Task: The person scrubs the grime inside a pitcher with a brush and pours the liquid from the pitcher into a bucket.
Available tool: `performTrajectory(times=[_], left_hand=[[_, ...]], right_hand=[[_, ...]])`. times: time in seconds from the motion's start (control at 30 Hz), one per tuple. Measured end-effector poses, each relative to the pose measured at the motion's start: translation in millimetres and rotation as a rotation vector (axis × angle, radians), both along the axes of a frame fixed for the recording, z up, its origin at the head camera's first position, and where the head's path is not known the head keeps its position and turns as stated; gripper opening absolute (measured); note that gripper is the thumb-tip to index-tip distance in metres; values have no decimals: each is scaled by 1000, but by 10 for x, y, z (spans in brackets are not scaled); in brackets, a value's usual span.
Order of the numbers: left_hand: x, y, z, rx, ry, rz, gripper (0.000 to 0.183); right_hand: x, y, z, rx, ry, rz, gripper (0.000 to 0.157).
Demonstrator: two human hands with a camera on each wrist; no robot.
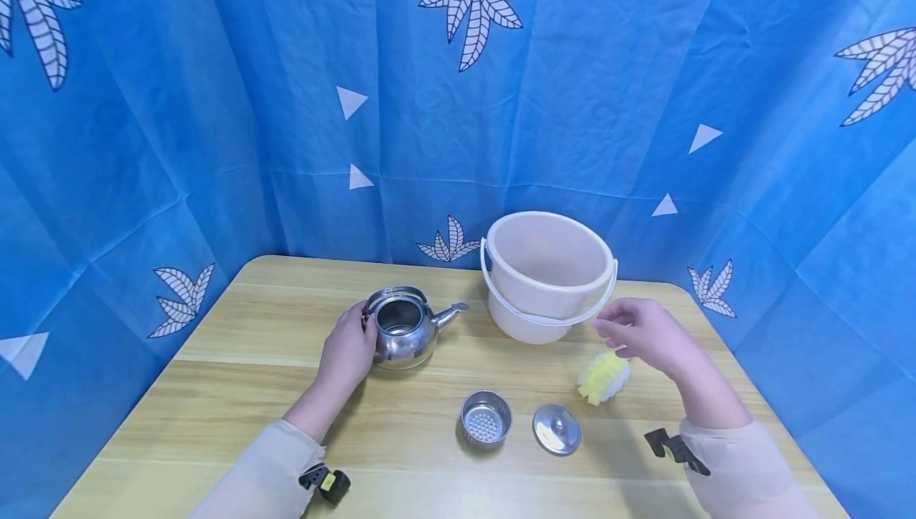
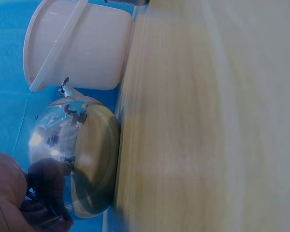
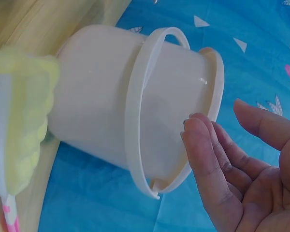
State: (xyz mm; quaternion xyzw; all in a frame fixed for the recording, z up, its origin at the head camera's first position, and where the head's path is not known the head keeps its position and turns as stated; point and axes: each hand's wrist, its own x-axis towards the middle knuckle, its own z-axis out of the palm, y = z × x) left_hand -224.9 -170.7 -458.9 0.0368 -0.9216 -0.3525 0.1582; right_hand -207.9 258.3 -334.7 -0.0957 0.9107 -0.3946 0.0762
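My left hand (image 1: 351, 350) grips a shiny steel teapot (image 1: 408, 344) at its handle side. The pot stands lidless on the table, its spout pointing right. In the left wrist view the curled fingers (image 2: 5, 188) show beside the teapot's (image 2: 94, 154) mirror-like body. Over the right part of the table hovers my right hand (image 1: 647, 332), holding nothing, with thumb and fingers apart. Just below it lies a yellow-and-white sponge brush (image 1: 603, 377); its pink-and-white handle (image 3: 10, 217) shows in the right wrist view.
A white plastic bucket (image 1: 533, 320) stands at the back, its handle hanging down in front. Nearer the front are a perforated steel strainer cup (image 1: 487, 420) and a round steel lid (image 1: 556, 429). Blue patterned curtain (image 1: 444, 106) surrounds the wooden table (image 1: 236, 392).
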Motion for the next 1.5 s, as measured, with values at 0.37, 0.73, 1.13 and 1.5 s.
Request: performTrajectory(times=[0.37, 0.73, 1.13, 1.5], left_hand=[[-24, 1, -10, -4, -1, -7, 46], [-16, 4, -18, 0, -13, -6, 47], [-21, -1, -17, 0, -15, -6, 47], [-15, -7, -13, 1, -19, -4, 48]], right_hand=[[11, -191, 14, -29, 31, 32, 31], [-41, -368, -24, -44, 53, 86, 25], [-96, -607, -80, -75, 75, 127, 20], [-165, -820, -145, -118, 43, 153, 19]])
